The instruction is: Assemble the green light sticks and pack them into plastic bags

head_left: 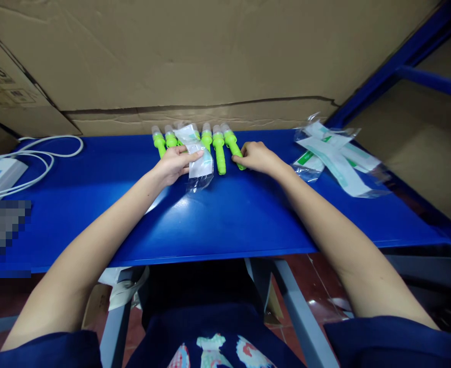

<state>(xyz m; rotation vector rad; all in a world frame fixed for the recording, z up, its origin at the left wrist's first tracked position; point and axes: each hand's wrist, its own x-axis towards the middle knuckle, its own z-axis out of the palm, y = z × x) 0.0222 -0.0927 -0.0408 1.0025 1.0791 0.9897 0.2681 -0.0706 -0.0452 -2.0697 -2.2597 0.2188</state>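
pixelated patch (3,232) L edge, pouch (199,159) partly hides pens (219,151)

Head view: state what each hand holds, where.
Left hand grips the clear pouch by its left edge; right hand, the rightmost green tube by its near end.

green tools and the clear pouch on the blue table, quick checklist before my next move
1. Left hand has hold of the clear pouch: ok, fingers pinch its upper edge.
2. Right hand is on the rightmost green tool: ok for contact; whether it is a full grip, cannot tell.
3. Pouch mouth is open: cannot tell.
4. Row of green tools lies side by side on the blue table: ok, though the pouch covers part of it.
5. Spare pouches lie to the right of the right hand: ok, probably within reach.
6. White cable is apart from both hands: ok.
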